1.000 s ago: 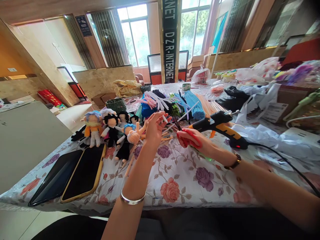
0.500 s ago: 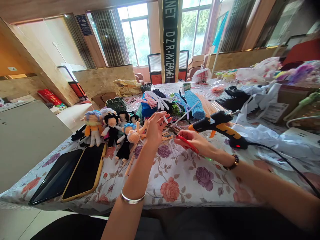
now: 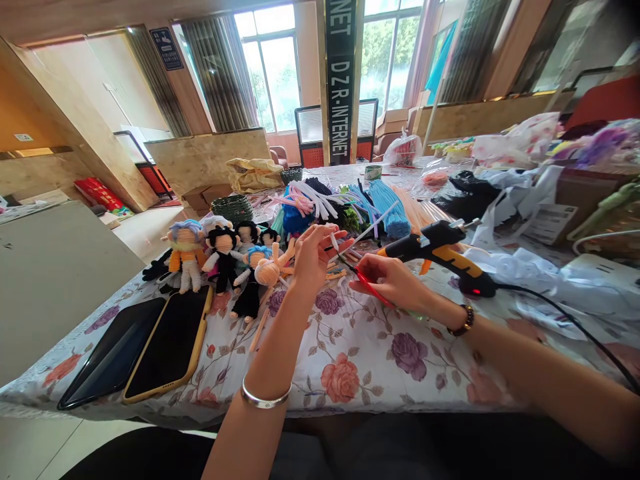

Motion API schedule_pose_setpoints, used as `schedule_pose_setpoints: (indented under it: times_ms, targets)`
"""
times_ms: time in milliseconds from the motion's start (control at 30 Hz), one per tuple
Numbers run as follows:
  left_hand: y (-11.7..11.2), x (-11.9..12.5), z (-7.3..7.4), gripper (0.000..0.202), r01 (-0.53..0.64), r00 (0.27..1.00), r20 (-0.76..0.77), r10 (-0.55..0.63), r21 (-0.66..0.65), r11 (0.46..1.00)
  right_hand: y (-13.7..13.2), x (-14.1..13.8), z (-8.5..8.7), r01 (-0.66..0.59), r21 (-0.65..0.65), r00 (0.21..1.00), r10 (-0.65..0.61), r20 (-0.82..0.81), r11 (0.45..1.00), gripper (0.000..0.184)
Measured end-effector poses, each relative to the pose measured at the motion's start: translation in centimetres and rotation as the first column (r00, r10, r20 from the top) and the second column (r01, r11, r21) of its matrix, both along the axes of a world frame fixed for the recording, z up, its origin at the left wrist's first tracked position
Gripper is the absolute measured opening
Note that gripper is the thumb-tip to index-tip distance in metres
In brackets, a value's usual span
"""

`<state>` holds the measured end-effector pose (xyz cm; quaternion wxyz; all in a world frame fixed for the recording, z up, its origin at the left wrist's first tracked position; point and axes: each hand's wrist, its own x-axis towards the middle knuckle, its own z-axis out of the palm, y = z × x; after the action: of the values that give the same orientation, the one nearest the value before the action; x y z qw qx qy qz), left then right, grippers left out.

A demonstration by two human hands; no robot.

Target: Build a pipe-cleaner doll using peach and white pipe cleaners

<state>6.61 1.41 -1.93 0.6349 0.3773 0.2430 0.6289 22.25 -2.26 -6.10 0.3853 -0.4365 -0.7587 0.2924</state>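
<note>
My left hand (image 3: pixel 314 257) is closed in a pinch on a short white piece of pipe cleaner (image 3: pixel 334 241), held above the table. Red-handled scissors (image 3: pixel 369 285) are in my right hand (image 3: pixel 389 280), their dark blades pointing up and left toward the white piece. Whether the blade tips touch it I cannot tell. Just right of my right hand lies a black and yellow glue gun (image 3: pixel 440 250) with a red light on its handle. Left of my left hand stand several small dolls (image 3: pixel 225 257), with a peach doll (image 3: pixel 267 272) leaning nearest my wrist.
Bundles of coloured pipe cleaners (image 3: pixel 390 210) lie behind my hands. Two phones (image 3: pixel 170 340) rest at the left on the flowered tablecloth (image 3: pixel 340 380). The glue gun's black cord (image 3: pixel 565 313) runs off right, near white ribbon (image 3: pixel 540 280). A dark green basket (image 3: pixel 233 209) stands behind the dolls.
My right hand has turned slightly, and the scissors' handles look closer together. The white piece in my left hand has shifted a little to the right.
</note>
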Motion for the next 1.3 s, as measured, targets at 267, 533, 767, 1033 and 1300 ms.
schedule_pose_setpoints:
  times_ms: [267,533,767,1033,1300]
  targets:
    - [0.13,0.09,-0.22,0.012,0.017,0.999,-0.04,-0.016,0.031,0.999,0.43,0.66,-0.17,-0.005,0.034,0.999,0.003,0.051,0.999,0.035]
    - [0.11,0.13,-0.27,0.012,0.029,0.998,-0.057,-0.026,0.039,0.999,0.69,0.93,-0.12,-0.009,0.037,0.999,0.007,0.04,0.999,0.036]
    - [0.11,0.22,-0.18,0.013,0.015,0.998,-0.055,-0.013,0.034,0.999,0.68,0.91,-0.27,-0.016,-0.018,1.0,0.016,-0.009,1.0,0.039]
    - [0.06,0.23,-0.17,0.012,0.011,0.998,-0.057,-0.009,0.037,0.999,0.86,0.95,-0.53,-0.01,-0.006,1.0,0.01,-0.015,1.0,0.038]
    - [0.15,0.2,-0.27,0.014,0.012,0.998,-0.058,-0.01,0.039,0.999,0.76,0.94,-0.45,0.013,0.021,1.0,-0.013,-0.003,1.0,0.042]
